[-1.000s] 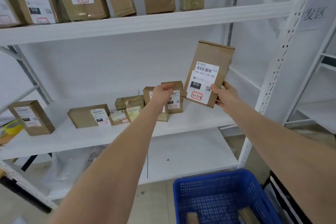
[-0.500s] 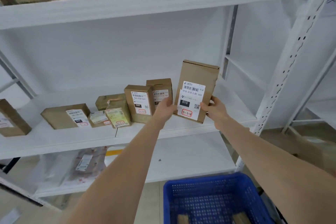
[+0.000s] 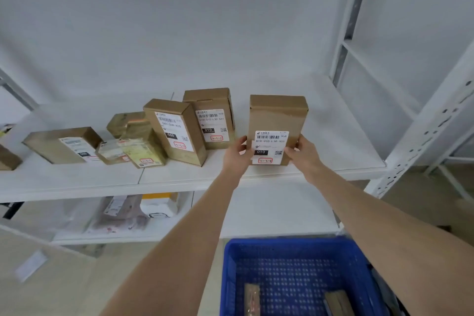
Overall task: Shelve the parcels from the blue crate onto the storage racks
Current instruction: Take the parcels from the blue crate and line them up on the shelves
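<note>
white shelf (image 3: 333, 136) carried row of parcels. box (image 3: 278, 115) stood upright near front edge, long axis vertical, apart from nearest parcel (image 3: 213, 100). left hand (image 3: 237, 152), right hand (image 3: 301, 152) flanked it equally; fingers (image 3: 298, 140) clamped on its lower sides. blue crate (image 3: 295, 246) sat below.

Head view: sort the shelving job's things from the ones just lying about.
Job: upright parcel, held by left hand and right hand; white shelf; blue crate; crate parcels.
Lying about: plastic-wrapped packages on the lower shelf.
</note>
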Available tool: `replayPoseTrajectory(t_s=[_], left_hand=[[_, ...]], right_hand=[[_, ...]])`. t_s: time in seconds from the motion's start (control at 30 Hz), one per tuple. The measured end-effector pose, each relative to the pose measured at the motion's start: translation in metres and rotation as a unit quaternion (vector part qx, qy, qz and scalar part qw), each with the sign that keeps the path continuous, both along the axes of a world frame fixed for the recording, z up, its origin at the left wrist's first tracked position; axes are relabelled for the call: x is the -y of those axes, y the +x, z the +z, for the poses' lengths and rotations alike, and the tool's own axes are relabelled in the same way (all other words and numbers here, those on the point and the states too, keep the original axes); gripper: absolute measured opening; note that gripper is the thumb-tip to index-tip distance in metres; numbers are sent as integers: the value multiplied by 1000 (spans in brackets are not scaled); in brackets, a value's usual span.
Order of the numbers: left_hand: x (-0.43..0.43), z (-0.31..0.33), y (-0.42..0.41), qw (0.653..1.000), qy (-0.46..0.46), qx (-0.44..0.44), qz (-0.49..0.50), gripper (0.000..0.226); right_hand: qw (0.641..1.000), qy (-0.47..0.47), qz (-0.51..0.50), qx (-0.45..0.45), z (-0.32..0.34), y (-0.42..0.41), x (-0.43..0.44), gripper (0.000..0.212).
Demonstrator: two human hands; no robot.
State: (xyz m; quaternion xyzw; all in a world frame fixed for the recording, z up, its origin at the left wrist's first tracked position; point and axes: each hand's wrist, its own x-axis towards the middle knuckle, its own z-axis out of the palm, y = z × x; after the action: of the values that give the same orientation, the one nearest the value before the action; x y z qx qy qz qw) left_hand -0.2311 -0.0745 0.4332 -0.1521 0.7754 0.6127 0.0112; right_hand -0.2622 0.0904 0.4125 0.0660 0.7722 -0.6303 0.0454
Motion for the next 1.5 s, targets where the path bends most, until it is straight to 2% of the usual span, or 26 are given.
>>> replayPoseTrajectory(t_s=[0.27, 0.4, 0.53, 0.63, 0.97, 1.5], left_hand=[[6, -22, -4, 999, -43, 7, 29, 38], [9, -30, -4, 996, -82, 24, 23, 23], [5, -35, 0, 992, -120, 40, 27, 28], [2, -39, 1, 990, -127, 40, 42, 28], [2, -45, -6, 987, -150, 44, 28, 27], [-12, -43, -53, 984, -175, 38, 8, 31]], right_hand=[[999, 45, 17, 0, -21, 3, 3, 54], [993, 115, 2, 15, -28, 5, 12, 48], [987, 152, -58, 17, -37, 15, 21, 36], [983, 162, -81, 14, -41, 23, 29, 35], [967, 239, -90, 13, -45, 22, 38, 32], [960, 264, -78, 39, -35, -21, 31, 37]])
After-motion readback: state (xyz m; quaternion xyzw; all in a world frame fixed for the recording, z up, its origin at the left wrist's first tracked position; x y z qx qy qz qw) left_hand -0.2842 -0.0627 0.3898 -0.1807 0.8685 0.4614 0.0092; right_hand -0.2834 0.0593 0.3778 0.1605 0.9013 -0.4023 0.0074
